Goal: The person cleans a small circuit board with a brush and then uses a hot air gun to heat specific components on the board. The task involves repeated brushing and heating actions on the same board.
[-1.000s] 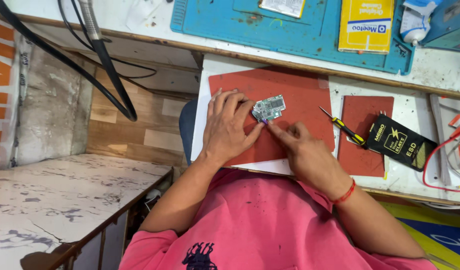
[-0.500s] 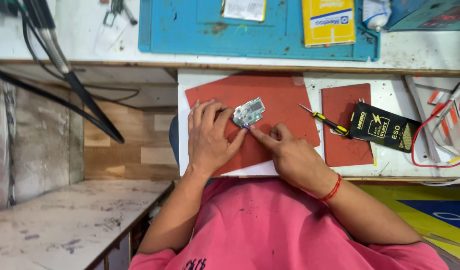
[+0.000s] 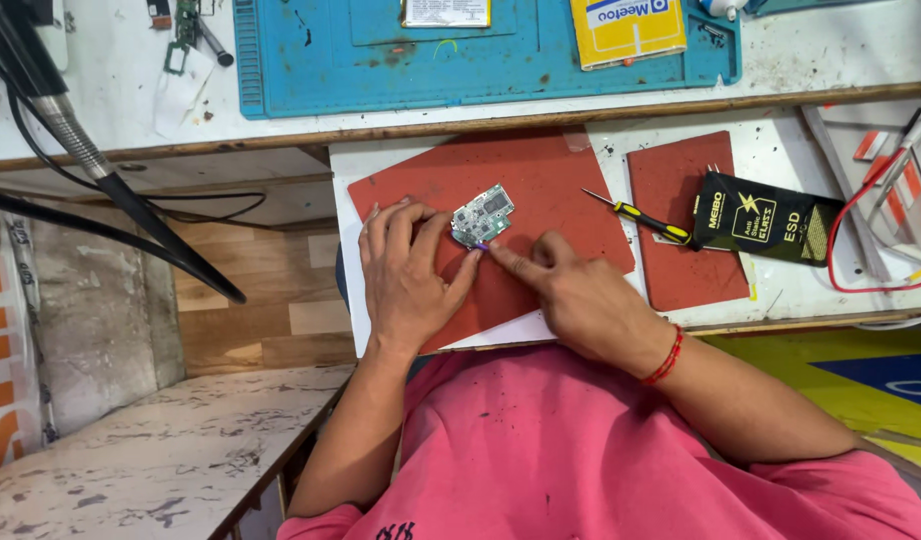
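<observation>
A small green circuit board (image 3: 482, 215) lay on the large red work mat (image 3: 540, 180), just beyond the fingertips of both hands, its long axis tilted so that the far end pointed up and to the right. The left hand (image 3: 405, 275) rested flat on the mat, fingers spread and loosely extended, with the tips of the index and middle fingers touching the board's near left edge; it gripped nothing. The right hand (image 3: 580, 300) lay to the right of the board, its index finger stretched out toward the board's lower corner and touching a tiny purple piece (image 3: 480, 246) there, the other fingers curled under; nothing was clamped in it either. Both hands were about equally near the board, their fingertips almost meeting below it. To the right, well apart from the hands, a yellow-and-black screwdriver (image 3: 635, 217) lay across the gap toward a smaller red mat (image 3: 680, 260), with a black pouch (image 3: 770, 217) beyond it. Farther off, a blue repair mat (image 3: 400, 60) held a yellow box (image 3: 630, 30) and a white card (image 3: 445, 12).
</observation>
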